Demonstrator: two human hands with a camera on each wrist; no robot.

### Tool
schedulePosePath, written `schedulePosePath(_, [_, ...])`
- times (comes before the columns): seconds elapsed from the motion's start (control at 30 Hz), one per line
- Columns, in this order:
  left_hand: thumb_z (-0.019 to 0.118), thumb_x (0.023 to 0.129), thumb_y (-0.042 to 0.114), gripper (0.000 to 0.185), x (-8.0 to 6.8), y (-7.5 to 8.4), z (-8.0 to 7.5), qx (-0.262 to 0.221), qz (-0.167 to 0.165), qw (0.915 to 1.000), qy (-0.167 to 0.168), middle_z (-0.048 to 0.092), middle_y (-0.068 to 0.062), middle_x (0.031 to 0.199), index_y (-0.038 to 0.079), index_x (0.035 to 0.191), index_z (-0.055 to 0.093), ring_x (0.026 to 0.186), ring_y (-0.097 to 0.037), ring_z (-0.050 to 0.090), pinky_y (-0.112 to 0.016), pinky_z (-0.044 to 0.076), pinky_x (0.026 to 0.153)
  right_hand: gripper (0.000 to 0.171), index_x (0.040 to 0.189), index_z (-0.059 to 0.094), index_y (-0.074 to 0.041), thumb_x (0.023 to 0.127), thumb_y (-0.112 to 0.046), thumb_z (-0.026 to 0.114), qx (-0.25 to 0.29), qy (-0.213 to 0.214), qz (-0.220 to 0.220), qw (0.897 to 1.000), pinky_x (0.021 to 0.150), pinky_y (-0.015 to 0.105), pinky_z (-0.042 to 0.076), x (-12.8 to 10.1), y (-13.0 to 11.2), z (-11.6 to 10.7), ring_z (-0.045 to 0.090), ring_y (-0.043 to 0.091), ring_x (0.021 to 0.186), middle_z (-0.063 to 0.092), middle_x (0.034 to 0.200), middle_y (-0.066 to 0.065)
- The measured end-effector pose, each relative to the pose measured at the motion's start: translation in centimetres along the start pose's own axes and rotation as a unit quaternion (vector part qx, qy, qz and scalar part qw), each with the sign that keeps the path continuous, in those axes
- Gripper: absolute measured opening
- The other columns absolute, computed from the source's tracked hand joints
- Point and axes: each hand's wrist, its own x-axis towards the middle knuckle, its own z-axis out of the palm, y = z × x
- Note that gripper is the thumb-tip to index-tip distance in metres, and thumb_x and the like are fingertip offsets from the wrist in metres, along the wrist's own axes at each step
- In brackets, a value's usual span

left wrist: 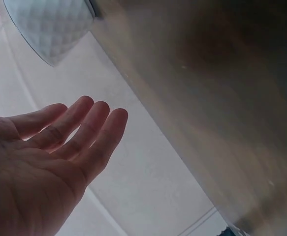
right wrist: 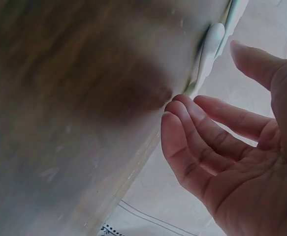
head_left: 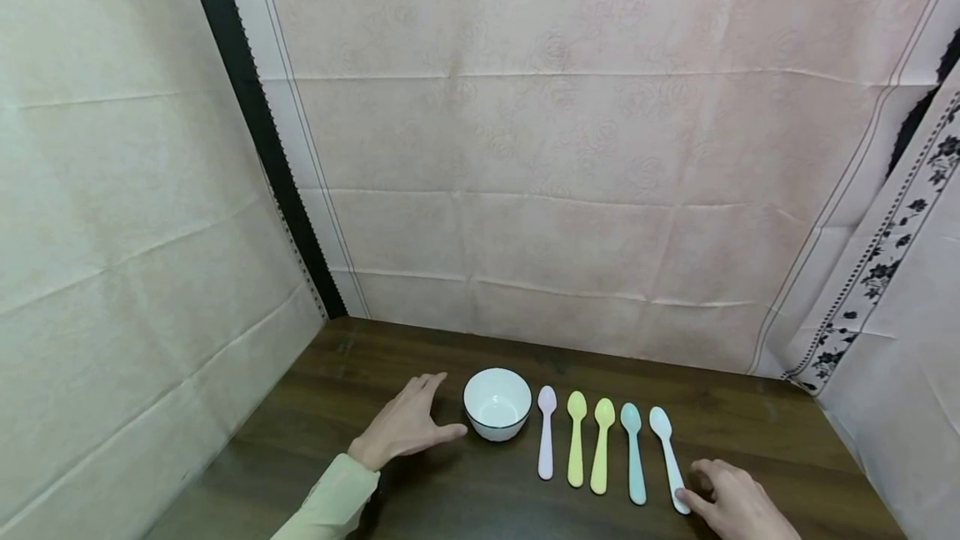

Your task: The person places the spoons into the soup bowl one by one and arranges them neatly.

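A small white bowl (head_left: pixel 498 404) with a dark rim line stands on the table; its dimpled outer wall (left wrist: pixel 52 29) shows in the left wrist view. My left hand (head_left: pixel 411 423) is just left of the bowl, thumb and fingers spread, holding nothing. To the bowl's right runs a row of plastic spoons: a lavender spoon (head_left: pixel 546 432), two yellow-green spoons (head_left: pixel 576 438) (head_left: pixel 603 445), a turquoise spoon (head_left: pixel 634 452) and a pale blue spoon (head_left: pixel 669 458). Beside the pale blue spoon's handle end is my right hand (head_left: pixel 735 497), fingers loosely bent, thumb tip right at the handle.
The dark brown wooden table (head_left: pixel 450 490) is bounded by a pale cloth (head_left: pixel 555 190) at the back, another cloth (head_left: pixel 112 273) at the left and a cloth with a black floral border (head_left: pixel 885 273) at the right.
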Motion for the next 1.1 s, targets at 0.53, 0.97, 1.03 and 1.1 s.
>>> schedulePosePath(0.53, [0.085,0.084,0.067,0.107,1.3,1.0,1.2,-0.008,0.015,0.9997,-0.016,0.052,-0.028,0.162,0.001,0.16,0.049,0.149,-0.048,0.053,-0.068,0.052,0.112,0.027,0.087,0.067,-0.015,0.091,-0.03,0.088,0.01,0.042,-0.018,0.999,0.063,0.028,0.038,0.0,-1.4,0.8,0.043,0.006,0.067,0.053,0.075,-0.005])
schedulePosePath(0.97, [0.086,0.083,0.066,0.104,1.6,1.0,2.1,-0.022,0.032,0.9992,-0.014,0.057,-0.025,0.157,0.001,0.157,0.053,0.147,-0.044,0.055,-0.067,0.052,0.111,0.027,0.077,0.068,-0.011,0.09,-0.024,0.088,0.038,0.037,0.033,0.998,0.06,0.032,0.04,0.2,-2.5,1.1,0.049,0.015,0.064,0.058,0.067,-0.004])
schedulePosePath(1.03, [0.087,0.083,0.065,0.102,1.7,0.9,2.2,-0.024,0.037,0.999,-0.012,0.059,-0.024,0.156,0.002,0.156,0.054,0.146,-0.043,0.055,-0.067,0.052,0.111,0.028,0.076,0.068,-0.011,0.09,-0.023,0.088,0.038,0.04,0.03,0.998,0.061,0.033,0.04,0.2,-2.5,1.1,0.049,0.015,0.064,0.058,0.066,-0.003])
schedulePosePath(1.1, [0.088,0.083,0.064,0.101,1.8,1.0,2.3,-0.025,0.043,0.9987,-0.009,0.06,-0.023,0.154,0.002,0.155,0.055,0.145,-0.042,0.056,-0.066,0.053,0.11,0.027,0.075,0.068,-0.011,0.09,-0.023,0.088,0.038,0.042,0.031,0.998,0.061,0.034,0.041,0.2,-2.5,1.0,0.049,0.015,0.065,0.058,0.066,-0.004])
